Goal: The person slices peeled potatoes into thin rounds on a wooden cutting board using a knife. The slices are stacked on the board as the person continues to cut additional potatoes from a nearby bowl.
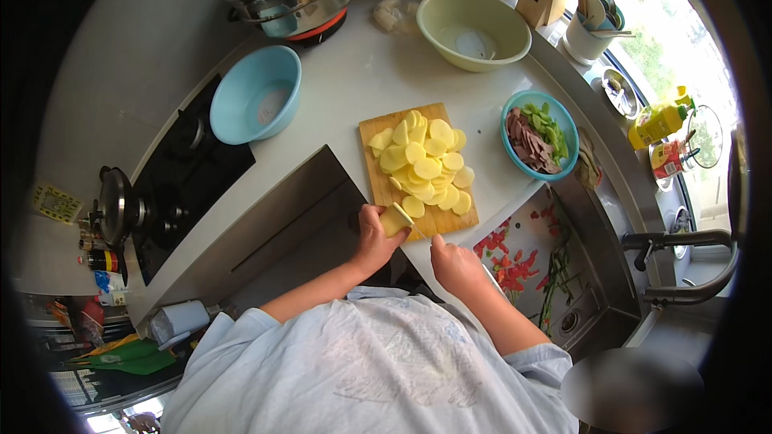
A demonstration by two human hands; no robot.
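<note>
My left hand [377,244] grips a cut piece of peeled potato [395,221] at the near edge of a wooden cutting board [445,220]. A thin slice stands along the cut face of that piece. In my right hand [456,262] is a knife, its narrow blade [418,231] reaching left to the potato; the fist hides the handle. Round potato slices [427,167] lie heaped over most of the board. Beyond my right hand sits a blue bowl [570,126] with sliced pinkish-brown meat [531,140] and green pepper pieces [546,123].
A sink with a dark faucet [681,240] is at right, partly covered by a floral-patterned board [512,241]. Farther back stand a light-blue basin [241,96], a cream basin [473,18] and a steamer pot [295,6]. A gas cooktop [175,193] lies left, with a drawer open before it.
</note>
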